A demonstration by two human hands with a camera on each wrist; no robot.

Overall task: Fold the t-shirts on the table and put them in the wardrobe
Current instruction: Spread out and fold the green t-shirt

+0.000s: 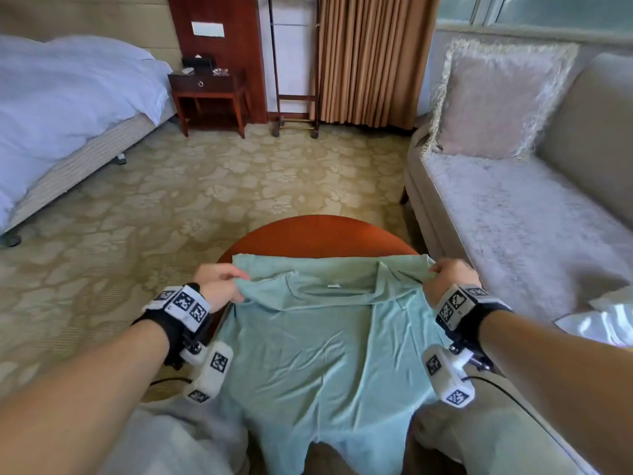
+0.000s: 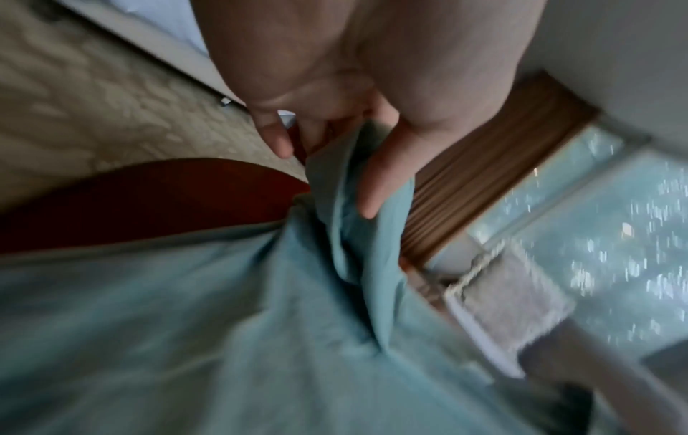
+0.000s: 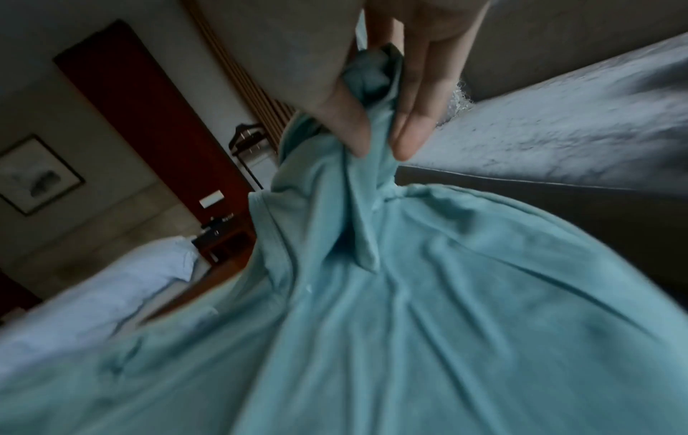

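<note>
Head view shows a pale green t-shirt (image 1: 329, 344) spread over a round wooden table (image 1: 318, 234), collar toward the table's far edge and hem hanging off the near edge between the person's knees. The left hand (image 1: 219, 281) grips the shirt's shoulder at the table's left side, fingers curled round a bunch of cloth. The right hand (image 1: 448, 277) grips the opposite shoulder at the table's right side in the same way. Both shoulders are lifted slightly off the table, and the cloth between them is pulled fairly flat, with a small white label showing inside the collar.

From the left wrist, the left hand (image 2: 335, 117) pinches a fold of the t-shirt (image 2: 260, 323) between thumb and fingers (image 2: 383, 182), above the dark red table (image 2: 149, 194). From the right wrist, the right hand (image 3: 391, 88) pinches gathered cloth of the t-shirt (image 3: 409, 294) between thumb and fingertips (image 3: 409, 138), held close together.

Beyond the table lies patterned carpet (image 1: 239, 180). To the table's left stands a bed (image 1: 68, 108), to its right a sofa (image 1: 513, 217) with a fringed cushion (image 1: 493, 97). A nightstand (image 1: 209, 94) and curtains (image 1: 370, 60) lie past the table's far side.
</note>
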